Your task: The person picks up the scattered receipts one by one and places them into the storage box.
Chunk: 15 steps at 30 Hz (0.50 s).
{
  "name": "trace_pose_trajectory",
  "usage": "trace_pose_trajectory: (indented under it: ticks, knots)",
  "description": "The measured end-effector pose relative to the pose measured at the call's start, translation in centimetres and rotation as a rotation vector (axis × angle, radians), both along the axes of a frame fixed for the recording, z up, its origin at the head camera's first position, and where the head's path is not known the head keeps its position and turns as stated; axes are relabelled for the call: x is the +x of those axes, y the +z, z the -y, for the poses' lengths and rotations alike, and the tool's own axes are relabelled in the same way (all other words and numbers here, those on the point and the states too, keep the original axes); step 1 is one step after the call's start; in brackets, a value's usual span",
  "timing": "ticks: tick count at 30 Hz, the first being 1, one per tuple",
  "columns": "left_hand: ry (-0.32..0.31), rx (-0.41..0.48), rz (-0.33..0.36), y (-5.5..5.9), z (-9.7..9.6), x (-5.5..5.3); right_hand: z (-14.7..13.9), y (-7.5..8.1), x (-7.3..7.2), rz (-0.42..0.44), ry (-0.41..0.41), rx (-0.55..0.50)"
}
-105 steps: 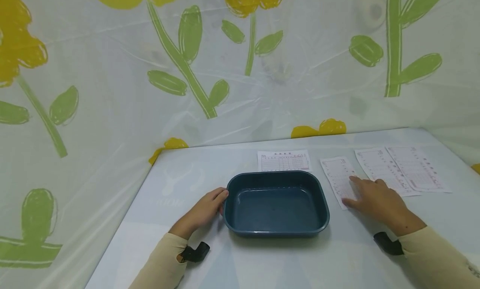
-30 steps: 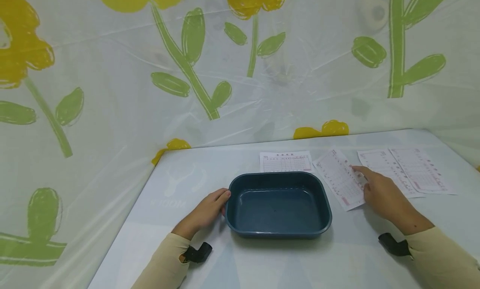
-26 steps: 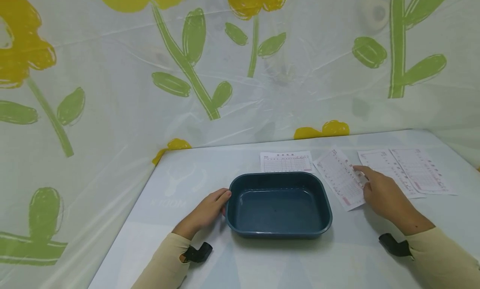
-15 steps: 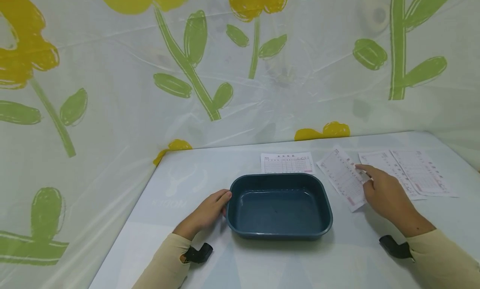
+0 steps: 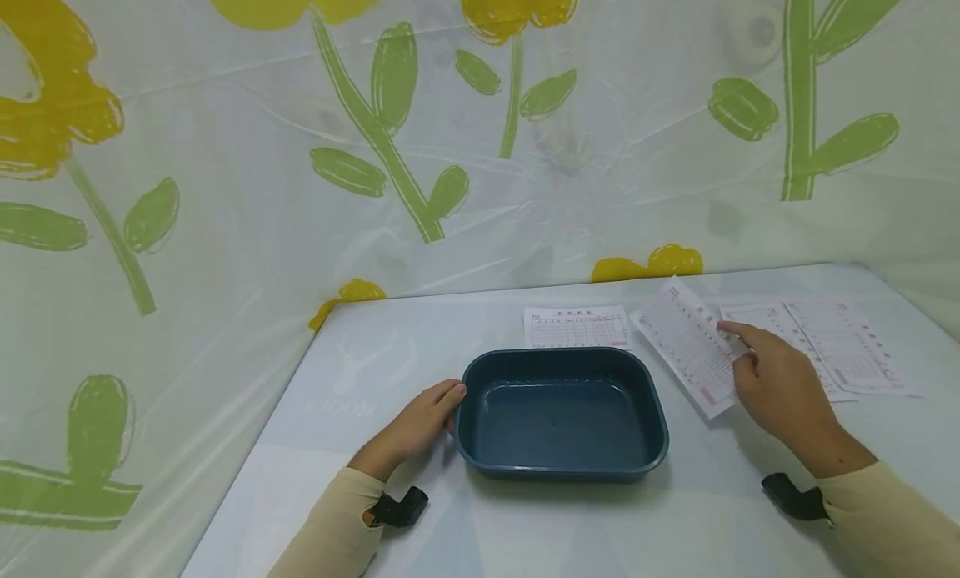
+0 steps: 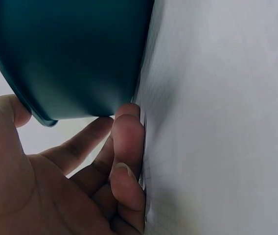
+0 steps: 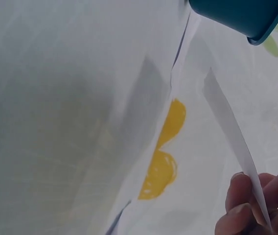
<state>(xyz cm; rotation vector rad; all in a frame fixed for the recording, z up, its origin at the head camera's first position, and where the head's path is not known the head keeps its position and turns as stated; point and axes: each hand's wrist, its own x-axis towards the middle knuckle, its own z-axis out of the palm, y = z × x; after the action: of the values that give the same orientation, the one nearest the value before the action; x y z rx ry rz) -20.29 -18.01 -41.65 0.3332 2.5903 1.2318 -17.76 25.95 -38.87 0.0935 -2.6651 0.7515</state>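
Observation:
At the left end of a dark blue plastic basin (image 5: 561, 428), my left hand (image 5: 416, 419) grips the rim. The left wrist view shows its thumb (image 6: 19, 112) on the rim and the other fingers low against the outer wall, close to the tabletop. My right hand (image 5: 783, 386) pinches a printed paper form (image 5: 686, 344) by its right edge. That sheet is raised and tilted beside the basin; in the right wrist view the form (image 7: 232, 129) appears nearly edge-on, clear of the table, with fingertips (image 7: 239, 191) on it.
Another printed sheet (image 5: 577, 326) lies behind the basin, partly covered by its rim. Two more sheets (image 5: 851, 349) lie side by side on the right, partly behind my right hand. A flower-print curtain (image 5: 525, 186) hangs along the back edge of the white table (image 5: 555, 528).
The form lay flat under my right fingers at first. It is now pinched, turned slightly and lifted off the table. My left hand keeps its hold on the basin.

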Motion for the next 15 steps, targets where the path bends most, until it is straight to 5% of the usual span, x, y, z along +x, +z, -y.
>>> trace_pose_trajectory:
  ticks: [15]
  knots:
    - [0.0, -0.008, -0.002, 0.09, -0.02, 0.07, 0.79, 0.9, 0.65, -0.203, 0.013, -0.048]
